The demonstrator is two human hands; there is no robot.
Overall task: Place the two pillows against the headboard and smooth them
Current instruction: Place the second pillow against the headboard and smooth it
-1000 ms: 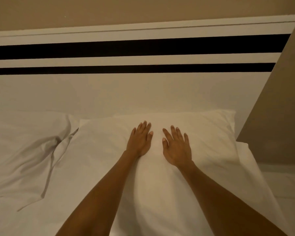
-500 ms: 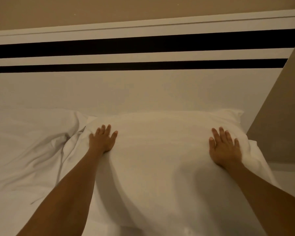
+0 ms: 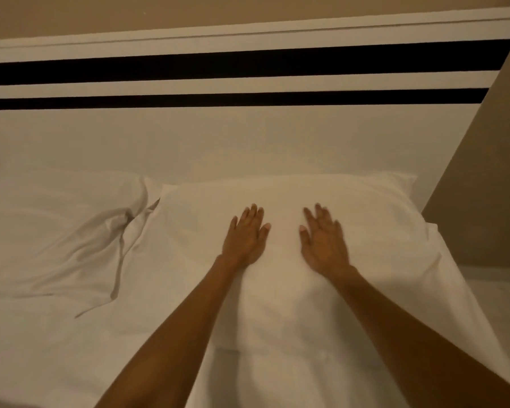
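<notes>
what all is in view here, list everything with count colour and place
pillow under the hands: 1, white, right of centre, top edge at the headboard
creased pillow: 1, white, on the left, beside the first
headboard: 1, pale with two black stripes, across the top
bed sheet: 1, white, lower left
wall: beige, above the headboard
side panel: 1, brown, right edge
left hand: 1, flat and open on the pillow, near its middle
right hand: 1, flat and open on the pillow, beside the left

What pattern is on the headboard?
White with two black horizontal stripes on the headboard, seen in the head view.
</notes>
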